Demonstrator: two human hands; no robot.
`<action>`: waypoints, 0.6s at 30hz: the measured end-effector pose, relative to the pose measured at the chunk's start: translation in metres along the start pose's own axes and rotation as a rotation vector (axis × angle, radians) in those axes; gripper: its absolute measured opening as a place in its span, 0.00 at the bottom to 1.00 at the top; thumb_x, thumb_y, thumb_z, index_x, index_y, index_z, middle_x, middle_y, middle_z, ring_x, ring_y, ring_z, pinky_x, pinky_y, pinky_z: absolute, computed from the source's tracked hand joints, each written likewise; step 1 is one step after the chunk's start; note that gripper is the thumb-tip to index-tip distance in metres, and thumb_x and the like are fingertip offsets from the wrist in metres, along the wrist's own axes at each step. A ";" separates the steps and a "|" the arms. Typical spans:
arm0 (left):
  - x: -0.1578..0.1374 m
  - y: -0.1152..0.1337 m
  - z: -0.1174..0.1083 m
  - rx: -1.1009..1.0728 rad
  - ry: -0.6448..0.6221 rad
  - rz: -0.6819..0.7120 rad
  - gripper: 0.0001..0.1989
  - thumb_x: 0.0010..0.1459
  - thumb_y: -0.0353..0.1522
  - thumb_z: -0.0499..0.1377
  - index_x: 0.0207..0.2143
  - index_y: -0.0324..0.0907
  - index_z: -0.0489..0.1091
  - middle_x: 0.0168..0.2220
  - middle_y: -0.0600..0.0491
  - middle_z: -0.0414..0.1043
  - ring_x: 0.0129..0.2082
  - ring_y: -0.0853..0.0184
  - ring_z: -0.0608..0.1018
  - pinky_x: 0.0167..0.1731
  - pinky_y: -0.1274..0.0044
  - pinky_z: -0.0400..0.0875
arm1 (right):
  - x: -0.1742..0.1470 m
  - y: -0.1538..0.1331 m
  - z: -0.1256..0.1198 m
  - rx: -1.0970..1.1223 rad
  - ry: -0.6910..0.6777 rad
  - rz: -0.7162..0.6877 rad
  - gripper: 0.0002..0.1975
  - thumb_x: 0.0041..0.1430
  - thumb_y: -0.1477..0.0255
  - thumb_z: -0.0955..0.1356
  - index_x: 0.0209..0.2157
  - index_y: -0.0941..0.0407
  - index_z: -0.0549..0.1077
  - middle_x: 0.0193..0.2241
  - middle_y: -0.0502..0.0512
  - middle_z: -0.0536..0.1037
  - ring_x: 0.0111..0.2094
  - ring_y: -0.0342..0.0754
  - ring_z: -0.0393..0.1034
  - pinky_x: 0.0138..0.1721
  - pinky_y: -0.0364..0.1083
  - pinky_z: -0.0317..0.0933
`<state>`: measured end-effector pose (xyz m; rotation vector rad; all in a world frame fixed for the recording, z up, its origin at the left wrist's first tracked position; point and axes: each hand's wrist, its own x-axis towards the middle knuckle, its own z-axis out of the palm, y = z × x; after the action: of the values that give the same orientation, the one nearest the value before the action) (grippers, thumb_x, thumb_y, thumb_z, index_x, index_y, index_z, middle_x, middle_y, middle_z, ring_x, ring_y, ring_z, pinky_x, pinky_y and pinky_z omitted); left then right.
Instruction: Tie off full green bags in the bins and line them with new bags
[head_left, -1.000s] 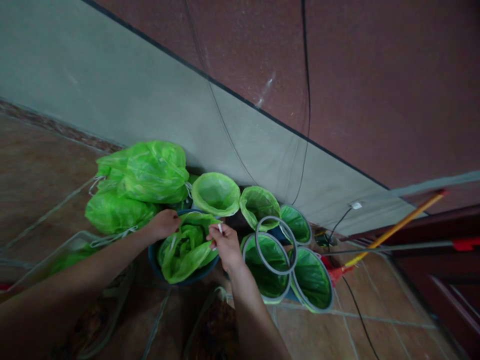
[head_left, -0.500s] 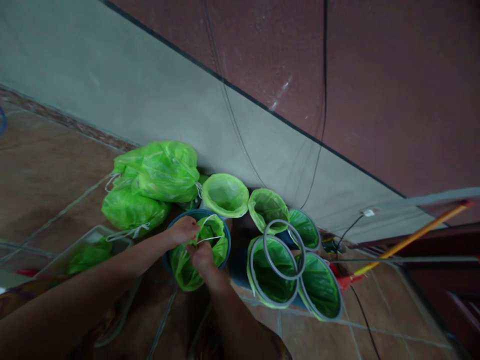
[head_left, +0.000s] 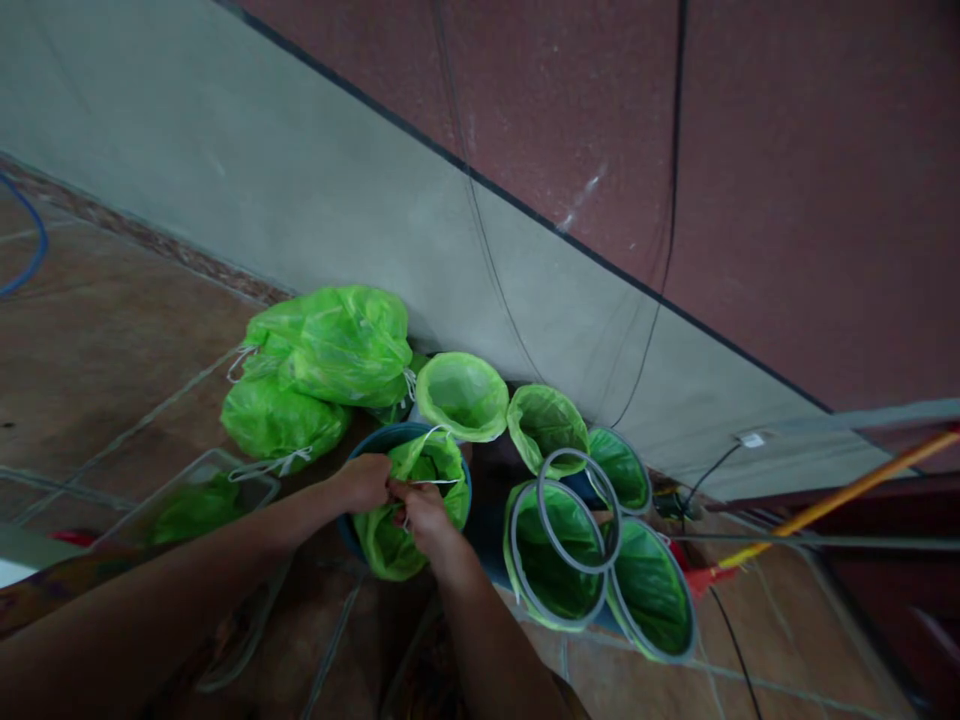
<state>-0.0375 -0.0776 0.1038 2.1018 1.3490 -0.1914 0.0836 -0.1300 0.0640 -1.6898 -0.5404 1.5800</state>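
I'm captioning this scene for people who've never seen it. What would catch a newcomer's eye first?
The bulging green drawstring bags heaped by the wall, left of center, would probably catch it first. Next come the left hand and right hand, gripping a green bag inside a blue bin at lower center. To their right, a gray ring overlaps a green-lined bin.

Brown tiled floor [head_left: 135, 320] beneath green-lined bins [head_left: 461, 392], clear tub [head_left: 154, 502].
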 end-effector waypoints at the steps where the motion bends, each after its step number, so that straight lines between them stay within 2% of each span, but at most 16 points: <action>1: 0.001 0.000 0.002 0.011 0.008 -0.003 0.08 0.53 0.34 0.58 0.29 0.39 0.75 0.35 0.42 0.80 0.38 0.56 0.81 0.35 0.73 0.71 | -0.001 -0.001 0.000 0.010 -0.001 0.003 0.15 0.46 0.66 0.75 0.19 0.55 0.67 0.12 0.42 0.63 0.12 0.36 0.52 0.13 0.39 0.48; 5: 0.002 -0.001 0.002 0.045 0.040 0.006 0.09 0.55 0.30 0.56 0.31 0.39 0.76 0.38 0.42 0.80 0.41 0.57 0.81 0.39 0.72 0.72 | -0.004 -0.005 0.000 -0.015 0.001 -0.029 0.12 0.49 0.68 0.73 0.19 0.56 0.68 0.13 0.43 0.65 0.12 0.37 0.53 0.14 0.39 0.49; 8: 0.001 -0.001 -0.009 0.072 0.072 0.010 0.10 0.55 0.27 0.54 0.32 0.38 0.76 0.38 0.40 0.80 0.42 0.54 0.81 0.41 0.70 0.72 | -0.008 -0.016 -0.005 -0.189 0.019 -0.084 0.12 0.51 0.69 0.71 0.18 0.55 0.70 0.12 0.45 0.67 0.12 0.38 0.53 0.15 0.40 0.48; 11: 0.000 -0.001 -0.031 0.093 0.143 -0.016 0.12 0.57 0.27 0.52 0.33 0.38 0.75 0.38 0.39 0.79 0.42 0.52 0.80 0.41 0.67 0.71 | -0.014 -0.038 -0.019 -0.474 0.056 -0.267 0.15 0.52 0.71 0.70 0.14 0.54 0.70 0.10 0.45 0.65 0.14 0.40 0.55 0.18 0.41 0.47; 14: -0.003 0.002 -0.062 0.085 0.238 -0.034 0.13 0.59 0.31 0.51 0.33 0.38 0.75 0.36 0.42 0.79 0.40 0.54 0.79 0.41 0.66 0.70 | -0.029 -0.067 -0.041 -0.711 0.163 -0.469 0.16 0.55 0.73 0.68 0.14 0.54 0.71 0.12 0.47 0.67 0.18 0.42 0.60 0.23 0.42 0.51; 16: -0.007 0.006 -0.082 -0.089 0.327 -0.021 0.13 0.59 0.34 0.52 0.31 0.39 0.75 0.30 0.47 0.78 0.35 0.58 0.78 0.39 0.68 0.70 | -0.042 -0.085 -0.055 -0.808 0.291 -0.545 0.14 0.56 0.73 0.68 0.17 0.53 0.73 0.16 0.49 0.72 0.21 0.44 0.64 0.27 0.44 0.54; 18: -0.014 0.012 -0.097 -0.476 0.438 0.053 0.11 0.56 0.37 0.57 0.29 0.41 0.75 0.28 0.50 0.77 0.33 0.60 0.78 0.38 0.70 0.71 | -0.057 -0.101 -0.067 -0.838 0.402 -0.635 0.12 0.58 0.71 0.67 0.22 0.54 0.77 0.21 0.52 0.76 0.24 0.46 0.67 0.30 0.45 0.57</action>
<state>-0.0534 -0.0363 0.1922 1.8199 1.4036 0.5895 0.1586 -0.1242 0.1747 -2.0391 -1.4769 0.5363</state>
